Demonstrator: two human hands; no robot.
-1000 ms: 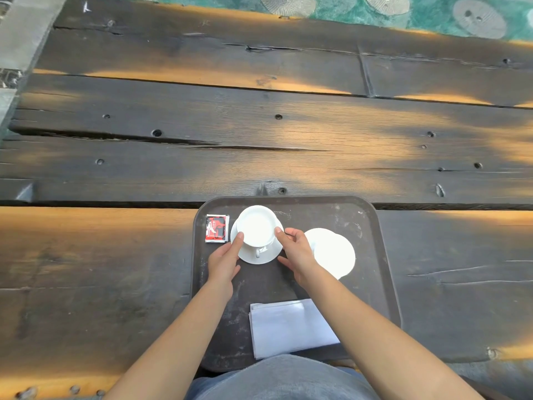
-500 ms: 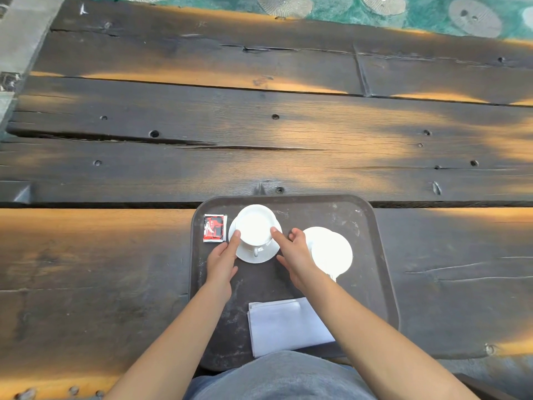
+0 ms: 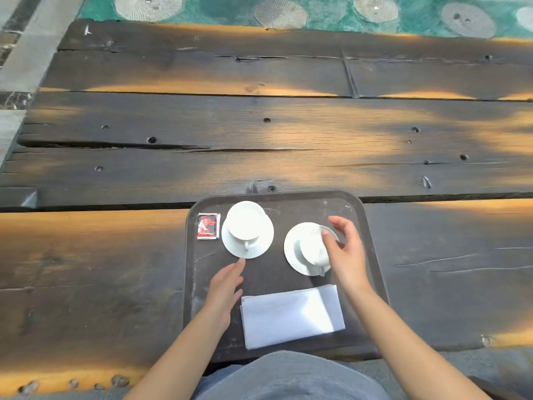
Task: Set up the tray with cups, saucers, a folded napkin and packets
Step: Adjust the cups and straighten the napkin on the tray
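Observation:
A dark tray lies at the table's near edge. At its far left sits a red and black packet. Beside the packet a white cup stands on a white saucer, handle toward me. To the right, a second white cup stands on its saucer. My right hand is at that cup, thumb on its rim, fingers spread above it. My left hand hovers flat just below the left saucer, holding nothing. A folded white napkin lies on the tray's near side.
The tray rests on a dark, worn plank table with cracks and holes. Beyond the far edge is a green patterned floor. My lap in grey cloth is under the near edge.
Both hands have let go of the left cup and saucer. My right hand moved right to the second cup; my left hand drew back toward me.

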